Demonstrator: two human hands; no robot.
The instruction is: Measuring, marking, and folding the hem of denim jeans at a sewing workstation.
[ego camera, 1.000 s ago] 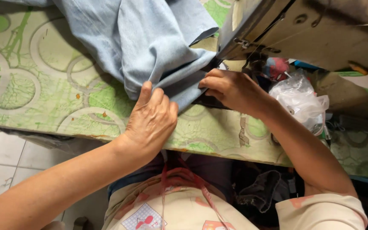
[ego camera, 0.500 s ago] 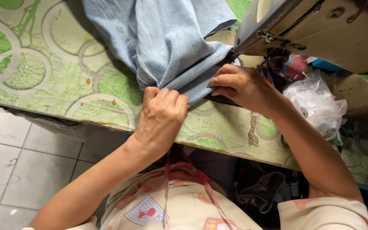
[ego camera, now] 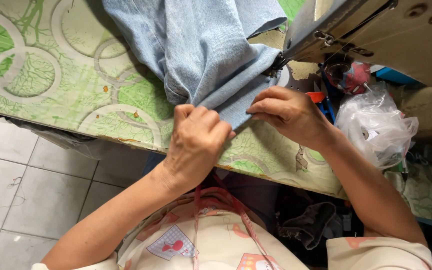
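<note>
A pale blue piece of denim (ego camera: 201, 55) lies spread over the bench (ego camera: 41, 85), which wears a green patterned cover, and its folded hem runs toward the sewing machine (ego camera: 376, 30) at the upper right, so that the edge lines up with the place where the needle sits. The left hand (ego camera: 196, 142) is curled into a closed grip on the near end of the hem, knuckles up, apparently pinching the fold so it keeps its crease. The right hand (ego camera: 288, 112) lies flatter just beside it, fingertips pressed narrow on the same edge, holding the cloth down against the bench near the machine's foot. A crumpled clear plastic bag (ego camera: 376, 127) sits to the right, out of the way of the cloth. A pink measuring tape (ego camera: 226, 210) hangs at the person's chest, within easy reach.
</note>
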